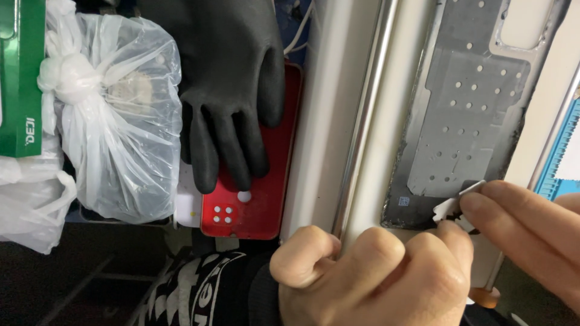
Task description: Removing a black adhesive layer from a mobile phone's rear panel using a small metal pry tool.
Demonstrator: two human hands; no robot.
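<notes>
A grey metal phone frame (pixel 465 115) with several small holes lies flat on a cream surface (pixel 386 157), running from the top right down to the middle. My left hand (pixel 368 274) is a closed fist at the bottom centre, its knuckles pressed against the frame's lower end. My right hand (pixel 531 232) comes in from the right edge and pinches a small white scrap (pixel 450 208) at the frame's lower corner, against dark residue there.
A black rubber glove (pixel 232 90) rests on a red phone back cover (pixel 257 199). Tied clear plastic bags (pixel 115 115) and a green box (pixel 21 72) fill the left. A blue mat (pixel 559 160) shows at the right edge.
</notes>
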